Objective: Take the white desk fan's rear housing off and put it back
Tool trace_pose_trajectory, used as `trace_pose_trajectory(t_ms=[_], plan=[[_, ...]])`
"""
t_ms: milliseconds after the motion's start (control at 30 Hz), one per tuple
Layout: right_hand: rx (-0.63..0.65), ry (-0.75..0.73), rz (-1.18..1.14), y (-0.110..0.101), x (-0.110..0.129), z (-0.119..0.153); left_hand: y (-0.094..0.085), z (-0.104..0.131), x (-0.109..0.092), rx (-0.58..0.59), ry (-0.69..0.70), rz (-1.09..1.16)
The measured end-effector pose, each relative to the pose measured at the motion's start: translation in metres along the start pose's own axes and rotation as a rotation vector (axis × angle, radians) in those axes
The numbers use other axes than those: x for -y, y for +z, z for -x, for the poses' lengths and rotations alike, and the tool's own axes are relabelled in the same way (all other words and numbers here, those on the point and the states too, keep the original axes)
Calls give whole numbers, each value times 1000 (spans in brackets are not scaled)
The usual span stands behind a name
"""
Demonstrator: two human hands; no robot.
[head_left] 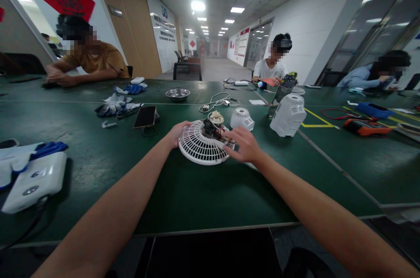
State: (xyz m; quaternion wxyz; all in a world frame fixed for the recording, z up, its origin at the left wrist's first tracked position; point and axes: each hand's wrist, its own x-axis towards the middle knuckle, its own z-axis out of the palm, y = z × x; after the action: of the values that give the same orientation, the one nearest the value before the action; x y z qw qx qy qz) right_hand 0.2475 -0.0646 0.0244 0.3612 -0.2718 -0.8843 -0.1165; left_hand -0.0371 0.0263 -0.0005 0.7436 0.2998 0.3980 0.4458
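A white fan grille (205,149) rests on the green table in front of me, its ribs facing up. On its middle sits an exposed motor (210,128) with dark parts and wires, and a cream-coloured round piece (216,117) stands above it. My left hand (179,134) is closed on the grille's left rim. Over the right side of the grille, my right hand (244,144) has its fingers bent in at the wires beside the motor; what lies between thumb and fingers is hidden. A white rounded fan cover (242,119) stands just behind my right hand.
A white housing (288,116) stands to the right, near an orange multimeter (365,127). Behind lie a white cable (219,102) and metal bowl (177,94). Leftward are a phone (145,117), gloves (114,106) and a white device (37,184). Several people sit around the table.
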Motion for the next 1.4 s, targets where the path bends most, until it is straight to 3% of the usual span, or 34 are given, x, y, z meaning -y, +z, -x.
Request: trace_pose_trajectory(t_ms=[67,133,333,500,567,667,767,833,900,1000,1133,1300,1400], plan=[[-188,241,31,-1,-21,5,2,-2,4,-81,82,-30],[-270,442,107,-2,-48,11,6,-4,8,-161,178,-71],[-146,813,183,10,-109,37,9,-9,15,-237,406,-239],[-13,894,39,20,-119,43,4,-10,15,-255,513,-449],[-15,926,9,19,-118,41,2,-10,15,-277,537,-556],[-203,1102,-131,17,-114,34,-2,-10,13,-309,559,-681],[-359,1223,-605,16,-103,23,-5,-11,13,-341,568,-749],[-327,1163,-896,17,-91,15,-5,-12,13,-343,561,-761],[-306,1017,-976,19,-75,6,-5,-11,13,-338,558,-776],[-340,806,-806,24,-47,-3,-4,-10,13,-340,558,-788],[-225,619,-629,22,-17,-8,0,-5,13,-350,577,-832],[-122,523,-385,13,-8,-8,10,7,9,-387,638,-905],[-92,497,-337,11,-10,-8,20,17,6,-312,733,-951]])
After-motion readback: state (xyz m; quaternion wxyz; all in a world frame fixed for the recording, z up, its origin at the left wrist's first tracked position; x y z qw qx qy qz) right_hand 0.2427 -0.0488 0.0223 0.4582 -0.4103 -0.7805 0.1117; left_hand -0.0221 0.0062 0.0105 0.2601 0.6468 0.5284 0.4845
